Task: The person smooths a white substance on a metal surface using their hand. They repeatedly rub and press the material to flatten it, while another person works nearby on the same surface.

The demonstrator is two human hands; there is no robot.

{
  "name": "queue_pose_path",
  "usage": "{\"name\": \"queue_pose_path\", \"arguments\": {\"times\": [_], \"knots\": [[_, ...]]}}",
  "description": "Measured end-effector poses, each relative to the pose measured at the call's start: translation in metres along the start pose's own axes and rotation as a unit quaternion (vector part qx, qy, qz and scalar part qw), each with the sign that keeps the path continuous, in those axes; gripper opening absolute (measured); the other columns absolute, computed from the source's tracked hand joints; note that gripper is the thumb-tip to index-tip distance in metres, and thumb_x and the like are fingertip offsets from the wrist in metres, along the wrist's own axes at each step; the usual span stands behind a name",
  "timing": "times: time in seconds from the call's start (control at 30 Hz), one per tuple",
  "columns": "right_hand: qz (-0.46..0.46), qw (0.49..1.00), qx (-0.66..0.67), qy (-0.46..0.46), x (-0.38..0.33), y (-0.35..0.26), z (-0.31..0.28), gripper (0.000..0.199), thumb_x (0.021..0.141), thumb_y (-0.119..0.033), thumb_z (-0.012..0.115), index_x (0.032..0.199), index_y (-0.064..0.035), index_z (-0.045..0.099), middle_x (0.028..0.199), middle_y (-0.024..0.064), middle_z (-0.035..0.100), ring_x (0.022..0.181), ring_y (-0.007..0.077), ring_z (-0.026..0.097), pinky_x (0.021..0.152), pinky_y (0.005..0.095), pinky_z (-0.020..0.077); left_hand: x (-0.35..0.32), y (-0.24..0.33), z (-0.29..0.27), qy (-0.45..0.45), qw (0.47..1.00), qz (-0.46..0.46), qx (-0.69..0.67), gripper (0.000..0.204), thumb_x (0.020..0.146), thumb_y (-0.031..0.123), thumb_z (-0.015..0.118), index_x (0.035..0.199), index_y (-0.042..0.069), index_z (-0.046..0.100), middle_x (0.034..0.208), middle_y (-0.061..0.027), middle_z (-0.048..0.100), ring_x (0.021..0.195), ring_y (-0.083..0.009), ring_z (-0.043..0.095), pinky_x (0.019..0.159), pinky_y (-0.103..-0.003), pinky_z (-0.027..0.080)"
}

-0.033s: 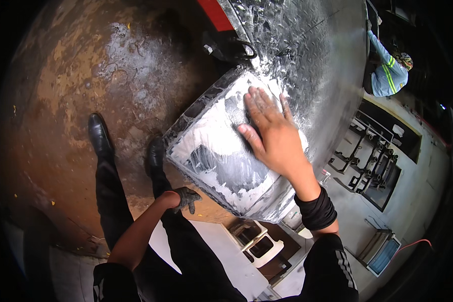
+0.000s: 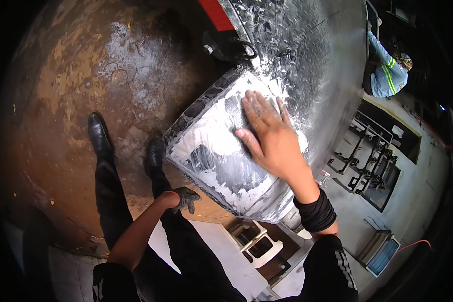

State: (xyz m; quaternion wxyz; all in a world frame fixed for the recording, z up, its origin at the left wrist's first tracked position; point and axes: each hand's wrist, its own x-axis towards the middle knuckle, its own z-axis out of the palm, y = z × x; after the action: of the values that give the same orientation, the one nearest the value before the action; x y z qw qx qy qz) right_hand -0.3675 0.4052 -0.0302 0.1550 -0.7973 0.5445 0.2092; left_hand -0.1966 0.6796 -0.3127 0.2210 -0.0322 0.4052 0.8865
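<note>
My bare right hand (image 2: 276, 138) lies flat, palm down, on a metal panel (image 2: 209, 133) smeared with white filler or powder. Its fingers are stretched out, the thumb apart, and pale dust coats the fingertips. Grey scraped patches show through the white on the panel. By my leg hangs my left hand (image 2: 187, 199) in a dark grey glove, the fingers loosely bent and apart. It holds nothing and stays clear of the panel.
Patterned metal plate (image 2: 302, 55) dusted with white adjoins the panel. A black hook-like part (image 2: 244, 50) sticks out at the corner beside a red strip (image 2: 216, 14). Below is a white plastic chair (image 2: 264, 246). Another person (image 2: 390, 75) works at the far right.
My right hand has slid slightly back toward me on the panel, staying flat. My left hand keeps its place.
</note>
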Motion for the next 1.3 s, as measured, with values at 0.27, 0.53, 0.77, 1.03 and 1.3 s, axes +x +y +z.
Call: {"name": "queue_pose_path", "arguments": {"times": [0.27,0.53,0.77,1.03,1.3], "knots": [[0.03,0.999,-0.033,0.019,0.005,0.004,-0.006,0.067,0.099,-0.049,0.048,0.145,-0.0011,0.045,0.151,0.0164,0.044,0.145,0.0315,0.035,0.12,0.0544,0.0173,0.018,-0.033,0.01,0.065,0.989,0.101,-0.086,0.049,0.103,0.036,0.046,0.141,0.005,0.049,0.1,-0.0043,0.075,0.042,-0.0151,0.049,0.046,-0.033,0.051],[0.065,0.995,-0.067,0.014,0.003,-0.003,0.005,0.071,0.097,-0.053,0.049,0.145,-0.0011,0.046,0.16,0.0176,0.028,0.149,0.0343,0.024,0.12,0.0584,0.0121,-0.008,0.011,0.009,0.086,0.988,0.002,-0.126,0.053,0.102,0.042,0.047,0.14,0.005,0.051,0.098,-0.006,0.075,0.041,-0.0142,0.046,0.045,-0.033,0.051],[0.073,0.994,-0.071,0.033,0.006,0.005,0.006,0.066,0.096,-0.052,0.052,0.145,-0.0071,0.049,0.161,0.0163,0.028,0.15,0.0353,0.022,0.119,0.0601,0.0102,-0.023,0.032,0.006,0.096,0.994,-0.008,-0.061,0.05,0.103,0.039,0.045,0.138,0.005,0.053,0.108,-0.0044,0.074,0.071,-0.0156,0.062,0.056,-0.034,0.055],[0.092,0.994,-0.057,0.031,0.002,0.011,0.006,0.062,0.097,-0.049,0.053,0.145,-0.01,0.05,0.16,0.015,0.029,0.149,0.0354,0.024,0.12,0.0587,0.0112,-0.042,0.063,-0.002,0.069,0.988,-0.093,-0.099,0.05,0.1,0.03,0.049,0.147,0.012,0.045,0.135,-0.0053,0.056,0.106,-0.0185,0.059,0.073,-0.032,0.059],[0.086,0.996,-0.014,0.008,-0.01,0.009,0.006,0.062,0.099,-0.044,0.052,0.148,-0.0085,0.044,0.156,0.0103,0.04,0.147,0.0319,0.03,0.121,0.0554,0.0122,-0.037,0.049,-0.005,0.021,0.992,-0.056,-0.115,0.054,0.1,0.027,0.054,0.15,0.012,0.042,0.132,-0.0063,0.062,0.083,-0.0165,0.064,0.064,-0.031,0.056]]}}
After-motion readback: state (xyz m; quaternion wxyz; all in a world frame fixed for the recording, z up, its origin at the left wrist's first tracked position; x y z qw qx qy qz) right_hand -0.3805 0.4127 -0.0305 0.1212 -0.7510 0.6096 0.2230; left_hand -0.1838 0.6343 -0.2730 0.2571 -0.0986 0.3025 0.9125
